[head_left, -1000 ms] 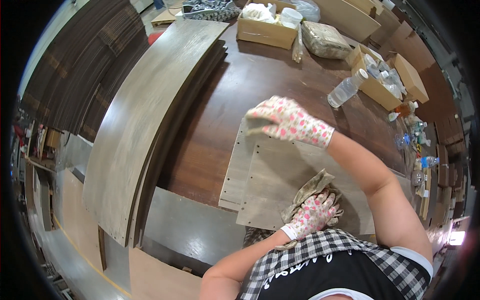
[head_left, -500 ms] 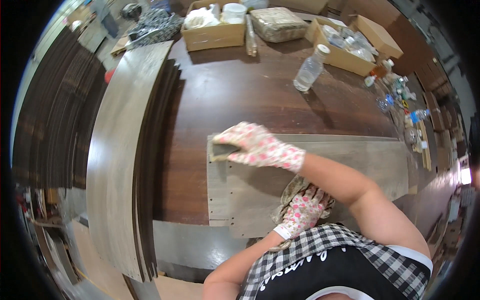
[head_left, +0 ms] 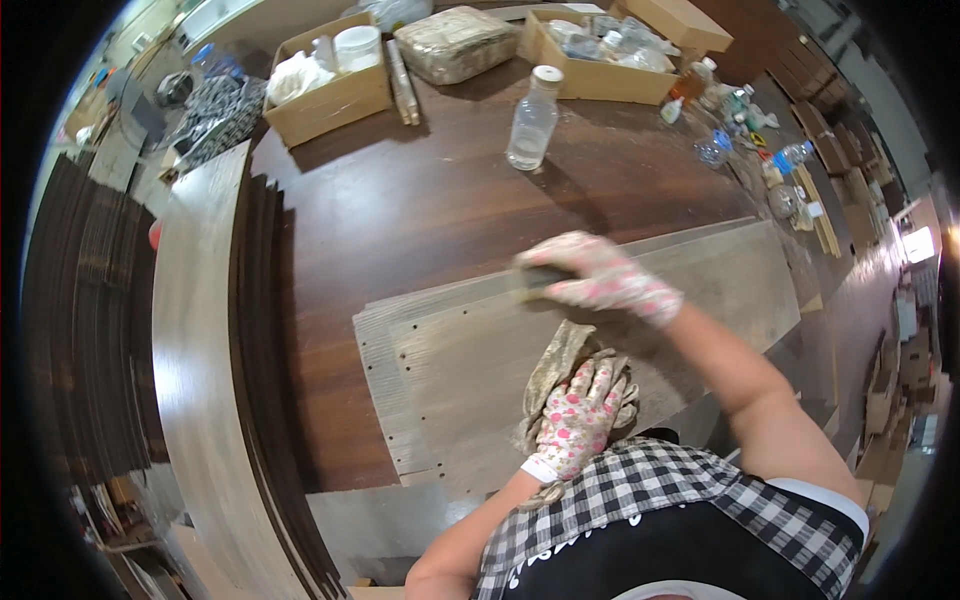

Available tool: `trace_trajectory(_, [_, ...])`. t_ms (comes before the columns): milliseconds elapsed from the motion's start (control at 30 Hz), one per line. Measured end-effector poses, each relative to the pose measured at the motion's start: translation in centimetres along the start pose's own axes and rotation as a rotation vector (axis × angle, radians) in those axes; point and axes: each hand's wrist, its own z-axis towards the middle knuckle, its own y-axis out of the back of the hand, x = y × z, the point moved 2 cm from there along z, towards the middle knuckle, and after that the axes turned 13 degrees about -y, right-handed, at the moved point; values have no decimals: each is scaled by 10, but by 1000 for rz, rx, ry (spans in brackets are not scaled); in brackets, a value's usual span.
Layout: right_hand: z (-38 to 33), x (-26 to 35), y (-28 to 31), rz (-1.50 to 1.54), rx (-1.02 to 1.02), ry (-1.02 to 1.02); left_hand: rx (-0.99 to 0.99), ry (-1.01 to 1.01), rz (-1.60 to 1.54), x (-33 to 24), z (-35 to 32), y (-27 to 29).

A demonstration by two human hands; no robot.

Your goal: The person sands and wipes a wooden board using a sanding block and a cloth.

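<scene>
Board [head_left: 600, 330], pale and drilled, lies long-axis left to right along the counter [head_left: 420, 200] near edge, bare wood beyond it; right hand [head_left: 600, 280] fingers grip a dark block at its far edge, left hand [head_left: 580, 415] presses a rag [head_left: 550, 365].

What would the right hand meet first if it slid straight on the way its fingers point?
Probably nothing on the board: the right hand points left along its far edge, toward bare tabletop.

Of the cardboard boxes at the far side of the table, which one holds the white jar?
The open cardboard box at far left: a white jar stands inside it. The box to its right holds clear bottles and packets instead.
</scene>
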Motion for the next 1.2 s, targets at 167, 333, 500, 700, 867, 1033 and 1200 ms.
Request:
trace_trajectory(167, [35, 47, -64, 23, -122, 210, -48, -9, 13, 2, 1, 6])
trace_trajectory(333, [-23, -39, 18, 24, -85, 54, -49, 32, 71, 0, -1, -1])
trace_trajectory(500, [-88, -110, 89, -127, -248, -241, -45, 19, -31, -4, 9, 17])
trace_trajectory(700, [-56, -80, 37, 43, -142, 39, -261, 167, 7, 28, 27, 41])
trace_trajectory(867, [-125, -205, 124, -155, -268, -292, -377, 264, 201, 53, 56, 55])
trace_trajectory(1033, [-102, -161, 111, -1, -243, -82, -295, 256, 168, 62, 115, 27])
trace_trajectory(1200, [-115, -193, 114, -121, -181, -72, -189, 290, 290, 61, 134, 18])
